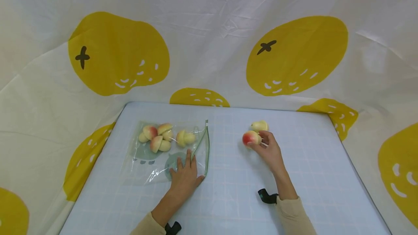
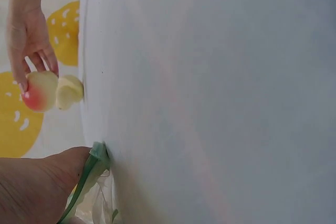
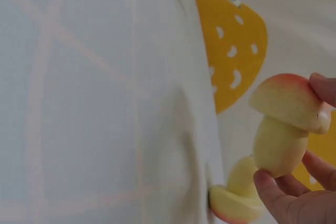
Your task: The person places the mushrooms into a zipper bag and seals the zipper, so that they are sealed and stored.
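My right hand (image 1: pixel 268 151) pinches a toy mushroom (image 1: pixel 250 138) with a red-tinged cap above the table. The right wrist view shows fingertips at both the cap and the pale stem of this mushroom (image 3: pixel 283 124). Just behind it, a second, pale yellow mushroom (image 1: pixel 260 126) lies on the table. My left hand (image 1: pixel 184 178) rests with spread fingers on a clear zip bag (image 1: pixel 153 171), its thumb by the green zip edge (image 1: pixel 207 144). Inside the bag several mushrooms (image 1: pixel 156 139) lie together, and a yellowish one (image 1: pixel 185 138) is nearer the mouth.
A pale blue checked cloth (image 1: pixel 228 198) covers the table. Behind and around it hangs a white curtain (image 1: pixel 209 64) printed with big yellow fruit. Black wrist mounts (image 1: pixel 267 196) sit at both wrists, near the sleeve cuffs.
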Demonstrator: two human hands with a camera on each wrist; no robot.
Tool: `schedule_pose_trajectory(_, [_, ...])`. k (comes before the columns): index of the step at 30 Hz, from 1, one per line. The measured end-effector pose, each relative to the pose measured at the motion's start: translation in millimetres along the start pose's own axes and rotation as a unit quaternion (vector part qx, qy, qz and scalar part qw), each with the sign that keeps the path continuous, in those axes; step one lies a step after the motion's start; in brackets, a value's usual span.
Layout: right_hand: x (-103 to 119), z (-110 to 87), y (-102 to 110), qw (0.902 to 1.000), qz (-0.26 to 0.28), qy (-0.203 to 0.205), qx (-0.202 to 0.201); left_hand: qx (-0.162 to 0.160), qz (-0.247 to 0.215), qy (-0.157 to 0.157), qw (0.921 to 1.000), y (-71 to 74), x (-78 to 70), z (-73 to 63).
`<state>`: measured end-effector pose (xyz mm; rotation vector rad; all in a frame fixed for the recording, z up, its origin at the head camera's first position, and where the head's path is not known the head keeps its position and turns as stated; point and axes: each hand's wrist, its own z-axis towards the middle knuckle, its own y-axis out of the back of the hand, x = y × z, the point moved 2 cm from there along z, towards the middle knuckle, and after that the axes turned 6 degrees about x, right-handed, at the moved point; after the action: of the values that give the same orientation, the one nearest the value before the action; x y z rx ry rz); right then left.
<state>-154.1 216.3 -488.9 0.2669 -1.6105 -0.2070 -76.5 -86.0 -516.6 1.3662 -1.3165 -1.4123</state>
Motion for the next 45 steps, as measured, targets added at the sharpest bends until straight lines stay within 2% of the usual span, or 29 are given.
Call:
schedule_pose_trajectory(11, [4.8,5.5,-34.5,0.9983,0.008,0.026,0.053,0.004,-0.004,0.003,1.0000,-3.5,1.8,-0.8])
schedule_pose_trajectory(27, [12.8,15.8,-81.6,0.9939,0.008,0.048,0.098,0.010,0.000,0.007,0.9999,-1.8,2.4,-0.8])
schedule_pose_trajectory(36, [14.6,21.3,-112.8,0.9895,-0.038,0.079,0.115,0.010,0.019,0.009,0.9997,-2.6,0.9,0.6])
schedule_pose_trajectory(41, [18.3,21.0,-126.3,0.9833,-0.055,0.112,0.132,0.019,0.024,0.017,0.9994,-4.0,0.5,1.8])
schedule_pose_trajectory(45, [20.4,20.4,-134.8,0.9785,-0.074,0.139,0.133,0.014,0.019,0.017,0.9996,-4.5,0.0,2.7])
